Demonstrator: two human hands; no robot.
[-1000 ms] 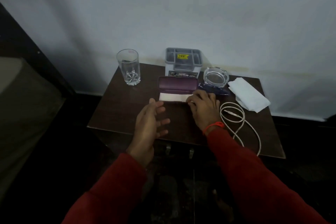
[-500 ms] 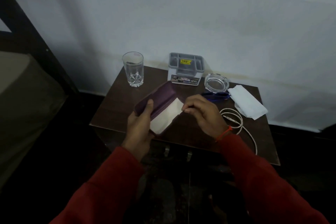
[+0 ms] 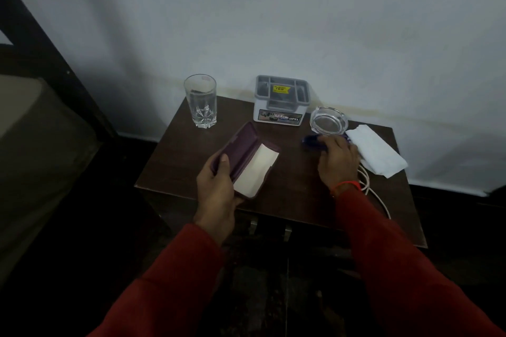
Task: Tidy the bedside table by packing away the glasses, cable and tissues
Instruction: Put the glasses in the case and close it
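Observation:
My left hand (image 3: pixel 216 189) holds an open purple glasses case (image 3: pixel 243 157) with a pale cloth inside, lifted over the front left of the dark wooden bedside table (image 3: pixel 295 186). My right hand (image 3: pixel 338 159) rests on the blue glasses (image 3: pixel 312 142), its fingers curled over them; most of the frame is hidden under the hand. A white tissue (image 3: pixel 375 152) lies at the right, just beyond that hand. A white cable (image 3: pixel 379 197) loops near my right wrist, partly hidden by the sleeve.
A tall drinking glass (image 3: pixel 201 104) stands at the back left. A grey compartmented organiser box (image 3: pixel 282 100) sits at the back centre against the wall. A clear glass ashtray (image 3: pixel 328 120) is beside it, close to the glasses.
My left hand picked the case up from the table and holds it open. My right hand left the case and moved right and back onto the glasses.

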